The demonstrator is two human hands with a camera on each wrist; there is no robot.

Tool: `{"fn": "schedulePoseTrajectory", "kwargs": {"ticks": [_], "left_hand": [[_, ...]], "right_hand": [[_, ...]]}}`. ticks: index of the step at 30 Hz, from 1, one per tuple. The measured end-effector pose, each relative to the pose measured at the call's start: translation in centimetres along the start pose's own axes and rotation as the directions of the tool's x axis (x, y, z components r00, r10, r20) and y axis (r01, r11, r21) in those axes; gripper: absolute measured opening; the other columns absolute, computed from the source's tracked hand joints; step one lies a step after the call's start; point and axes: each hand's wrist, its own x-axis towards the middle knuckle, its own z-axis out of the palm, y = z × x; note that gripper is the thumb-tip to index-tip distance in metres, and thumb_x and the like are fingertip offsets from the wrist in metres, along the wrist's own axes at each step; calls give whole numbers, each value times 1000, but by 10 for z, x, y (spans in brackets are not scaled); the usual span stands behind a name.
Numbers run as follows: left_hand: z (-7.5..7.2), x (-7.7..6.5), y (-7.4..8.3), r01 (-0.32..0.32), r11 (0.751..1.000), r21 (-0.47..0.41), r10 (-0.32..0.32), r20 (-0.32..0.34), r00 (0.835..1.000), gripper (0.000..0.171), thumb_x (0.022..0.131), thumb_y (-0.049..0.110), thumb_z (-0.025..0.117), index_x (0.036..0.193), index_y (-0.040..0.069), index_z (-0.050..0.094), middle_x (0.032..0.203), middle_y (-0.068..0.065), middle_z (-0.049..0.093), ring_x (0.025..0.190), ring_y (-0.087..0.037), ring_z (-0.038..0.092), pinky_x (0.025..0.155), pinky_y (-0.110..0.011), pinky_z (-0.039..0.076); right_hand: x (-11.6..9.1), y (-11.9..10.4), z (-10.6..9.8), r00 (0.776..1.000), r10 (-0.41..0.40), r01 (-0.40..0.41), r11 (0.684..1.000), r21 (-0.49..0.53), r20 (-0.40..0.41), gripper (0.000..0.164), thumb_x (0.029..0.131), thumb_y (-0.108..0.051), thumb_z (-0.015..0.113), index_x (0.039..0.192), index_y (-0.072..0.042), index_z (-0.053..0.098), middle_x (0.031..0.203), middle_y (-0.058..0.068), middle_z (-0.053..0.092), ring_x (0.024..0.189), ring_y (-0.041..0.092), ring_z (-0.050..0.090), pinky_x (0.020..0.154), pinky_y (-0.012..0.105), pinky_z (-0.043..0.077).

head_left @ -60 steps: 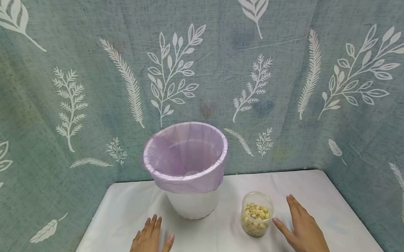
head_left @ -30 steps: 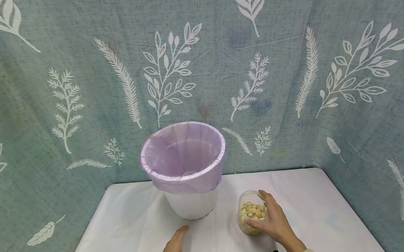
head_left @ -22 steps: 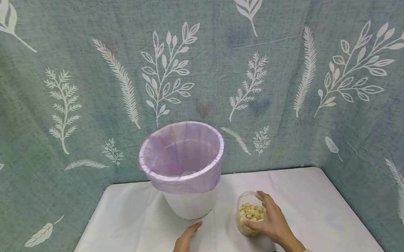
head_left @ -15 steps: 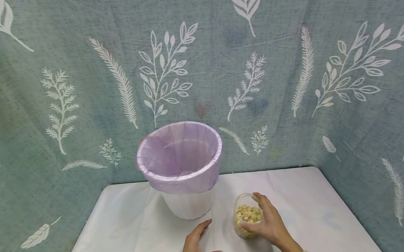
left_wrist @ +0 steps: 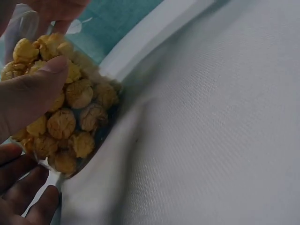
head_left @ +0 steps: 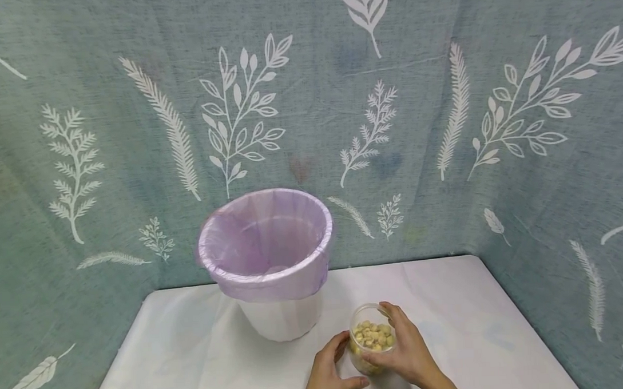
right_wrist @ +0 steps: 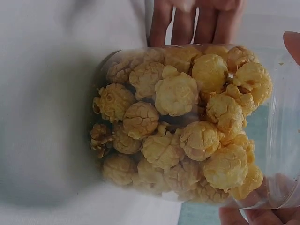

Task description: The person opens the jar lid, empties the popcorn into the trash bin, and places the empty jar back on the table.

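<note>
A clear plastic jar [head_left: 371, 361] of round golden popcorn [right_wrist: 176, 93] stands without a lid at the front of the table. My right hand [head_left: 407, 351] grips it near the rim, thumb on the near side and fingers around the far right. My left hand [head_left: 328, 368] is at the jar's left side, thumb spread apart, fingertips right at the wall. In the right wrist view, extended fingers [right_wrist: 187, 26] come up to the jar's side. In the left wrist view, a thumb [left_wrist: 35, 91] overlaps the popcorn and several fingers [left_wrist: 28, 187] lie by the jar.
A white bin [head_left: 282, 316] with a purple liner bag [head_left: 278, 287] folded over its rim stands behind and left of the jar. White cloth [head_left: 183, 342] covers the table. Grey-green leaf-patterned curtains [head_left: 314, 131] enclose the back and sides.
My right hand has reached the jar and taken hold of it. My left hand has moved right across the table to the jar's left side. The head view has turned slightly right.
</note>
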Motion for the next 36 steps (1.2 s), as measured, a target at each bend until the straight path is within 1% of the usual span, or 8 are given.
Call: {"fn": "schedulePoseTrajectory", "kwargs": {"ticks": [7, 10, 13, 18, 24, 30, 32, 36], "left_hand": [[2, 6, 2, 51, 997, -63, -52, -13, 999, 87, 71, 29, 90, 142, 5, 46, 141, -11, 54, 131, -25, 51, 110, -38, 39], [-2, 5, 8, 31, 998, -61, -32, -13, 999, 86, 72, 29, 89, 142, 3, 46, 139, -11, 57, 128, -23, 53, 109, -37, 41], [-8, 2, 17, -29, 999, -40, 28, -22, 999, 85, 73, 29, 88, 141, 2, 46, 136, -11, 59, 125, -22, 56, 107, -37, 43], [-18, -1, 37, -124, 992, 2, 124, -44, 991, 83, 77, 33, 87, 143, 5, 46, 137, -7, 58, 124, -23, 57, 106, -39, 45], [-28, -3, 60, -237, 971, 37, 238, -42, 970, 87, 76, 31, 88, 146, 6, 42, 140, -5, 56, 124, -24, 57, 104, -43, 46], [-36, -5, 77, -310, 947, 80, 316, -77, 946, 93, 68, 32, 93, 145, 10, 45, 129, -3, 63, 112, -21, 63, 97, -39, 51], [-38, -5, 81, -327, 939, 102, 337, -96, 937, 93, 66, 31, 94, 143, 10, 47, 126, -1, 64, 108, -21, 65, 94, -38, 52], [-44, -7, 85, -351, 927, 134, 366, -119, 923, 91, 64, 30, 95, 140, 9, 50, 125, 1, 64, 106, -21, 66, 92, -38, 53]], "right_hand": [[-3, -4, 1, 1000, 9, -9, 1000, -23, 1, 108, 58, -53, 92, 141, -3, 46, 131, 10, 58, 116, 37, 59, 93, 57, 50], [-5, -10, 0, 1000, 5, -5, 1000, -23, -1, 107, 57, -54, 92, 140, -4, 47, 129, 9, 60, 115, 34, 60, 93, 56, 51], [-5, -19, -3, 1000, -13, 13, 1000, -20, -6, 105, 57, -55, 92, 139, -6, 48, 128, 7, 60, 114, 30, 60, 92, 54, 51], [-6, -38, -11, 999, -51, 51, 999, 18, -7, 102, 58, -54, 92, 139, -11, 49, 128, 3, 60, 111, 22, 60, 90, 52, 52], [-7, -62, -21, 999, -42, 39, 992, 116, 22, 99, 58, -48, 94, 139, -12, 49, 124, 1, 62, 106, 16, 59, 89, 47, 51], [-8, -79, -26, 997, -3, -12, 978, 207, 72, 96, 58, -40, 96, 139, -17, 49, 124, -5, 62, 108, 15, 59, 90, 36, 51], [-8, -83, -27, 995, -13, -11, 970, 244, 94, 94, 59, -37, 96, 138, -19, 49, 125, -5, 62, 109, 16, 59, 90, 33, 51], [-7, -89, -27, 990, -56, 11, 949, 316, 132, 90, 61, -30, 96, 137, -19, 49, 127, -2, 61, 111, 20, 59, 90, 34, 51]]}}
